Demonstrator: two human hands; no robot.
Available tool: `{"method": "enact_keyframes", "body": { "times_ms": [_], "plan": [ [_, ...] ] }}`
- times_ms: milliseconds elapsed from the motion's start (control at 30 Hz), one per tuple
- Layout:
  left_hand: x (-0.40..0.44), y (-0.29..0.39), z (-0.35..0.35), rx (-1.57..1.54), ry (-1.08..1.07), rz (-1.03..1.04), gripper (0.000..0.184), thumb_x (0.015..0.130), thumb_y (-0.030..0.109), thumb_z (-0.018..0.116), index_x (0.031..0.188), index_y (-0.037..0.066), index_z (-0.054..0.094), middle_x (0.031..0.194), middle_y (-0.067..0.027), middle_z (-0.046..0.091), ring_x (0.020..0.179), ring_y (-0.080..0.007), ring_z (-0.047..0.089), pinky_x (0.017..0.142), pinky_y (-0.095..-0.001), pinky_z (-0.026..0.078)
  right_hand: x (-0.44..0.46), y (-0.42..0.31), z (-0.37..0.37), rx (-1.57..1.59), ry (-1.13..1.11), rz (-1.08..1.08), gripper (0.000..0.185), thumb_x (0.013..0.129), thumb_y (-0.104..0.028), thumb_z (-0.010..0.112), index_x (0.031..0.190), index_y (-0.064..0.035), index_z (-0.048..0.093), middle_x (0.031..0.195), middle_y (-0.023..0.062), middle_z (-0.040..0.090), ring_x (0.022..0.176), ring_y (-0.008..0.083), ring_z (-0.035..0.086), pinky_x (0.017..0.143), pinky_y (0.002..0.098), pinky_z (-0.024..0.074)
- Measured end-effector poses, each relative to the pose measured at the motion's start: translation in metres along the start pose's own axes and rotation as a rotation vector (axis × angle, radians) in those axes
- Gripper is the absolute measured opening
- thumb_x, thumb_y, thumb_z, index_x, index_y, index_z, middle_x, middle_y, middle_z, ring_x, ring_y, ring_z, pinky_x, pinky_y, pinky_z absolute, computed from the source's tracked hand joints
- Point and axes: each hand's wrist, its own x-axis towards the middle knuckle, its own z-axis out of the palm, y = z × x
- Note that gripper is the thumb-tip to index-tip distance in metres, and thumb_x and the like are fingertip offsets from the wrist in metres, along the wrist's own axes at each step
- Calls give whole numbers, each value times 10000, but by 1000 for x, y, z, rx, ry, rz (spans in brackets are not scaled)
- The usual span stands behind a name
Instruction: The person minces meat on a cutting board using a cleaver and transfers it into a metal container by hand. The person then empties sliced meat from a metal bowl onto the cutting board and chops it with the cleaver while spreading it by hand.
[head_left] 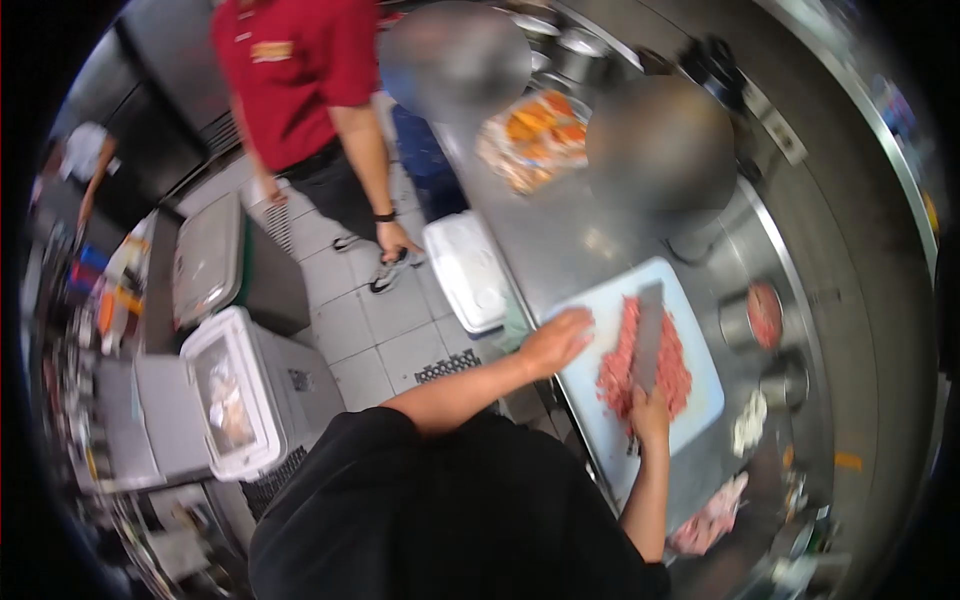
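Observation:
Gripped in my right hand is the handle of a wide-bladed cleaver. Its blade lies over a spread of minced pink meat on a white cutting board. My left hand rests at the board's upper left edge, apart from the meat, its fingers stretched out and nothing in them. To the right of the board stands a metal container with a ball of minced meat at its mouth. A larger piece of raw meat lies below the board.
A person in a red shirt stands across the corner. Plastic-wrapped orange food sits farther up the steel counter. A white lidded bin is beside the counter; an open white cooler stands left.

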Motion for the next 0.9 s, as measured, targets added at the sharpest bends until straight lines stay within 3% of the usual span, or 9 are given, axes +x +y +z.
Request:
{"method": "enact_keyframes", "body": {
  "times_ms": [133,267,400,500,567,633,767,867,900],
  "plan": [
    [-76,-6,-51,389,0,106,409,1043,333,581,1338,54,628,1412,-149,607,1393,-334,503,1234,-491,320,6,15,5,94,25,-143,388,1000,-263,529,1135,81,648,1024,288,705,972,413,685,873,489,503],
    [-197,-65,-103,277,143,-768,454,1014,369,610,1352,65,616,1416,-136,618,1316,-356,564,1114,-473,445,32,50,15,50,37,-225,370,999,-243,538,1110,97,631,975,261,693,930,383,673,860,479,502],
    [-367,-160,-226,336,835,-1296,573,969,352,653,1424,27,531,1241,-244,685,1125,-387,674,945,-476,543,18,36,4,93,17,-205,373,1002,-252,547,1092,100,635,999,264,698,970,393,676,879,485,500],
    [-404,-86,-368,2,1445,-1070,597,989,234,627,1501,7,419,925,-149,668,683,-197,627,598,-372,530,3,7,-2,204,-150,84,366,1012,-266,550,1060,86,640,913,219,701,841,360,690,777,469,527],
    [-411,-21,-458,367,1562,-912,718,987,246,673,1571,39,309,823,-80,673,633,-152,609,532,-293,490,27,42,14,361,-90,-153,217,1046,-222,505,1092,-14,544,528,61,496,335,203,461,332,384,393],
    [-412,41,-526,184,1741,-539,855,989,277,691,1621,63,156,947,-105,692,737,-160,664,550,-286,509,52,68,20,360,-108,-147,218,1046,-224,503,1080,-12,543,534,67,505,336,209,465,335,387,395],
    [-369,160,-584,256,1839,-346,837,1016,266,661,1629,77,123,1059,-93,709,846,-170,696,650,-294,544,63,84,24,440,-118,-156,226,1040,-230,511,1034,-9,558,570,79,537,369,206,492,343,382,395],
    [-340,173,-576,261,1779,-290,813,1018,264,661,1626,76,156,1070,-96,715,850,-168,701,681,-289,544,167,187,68,-202,663,-1036,223,1034,-231,527,992,-17,570,589,69,540,387,186,493,342,368,385],
    [-332,161,-563,257,1721,-321,787,1017,268,663,1618,74,195,1085,-104,716,858,-169,702,688,-287,543,147,179,65,-6,382,-713,284,1030,-250,533,984,22,599,640,85,576,457,214,539,425,385,426]
  ]
}}
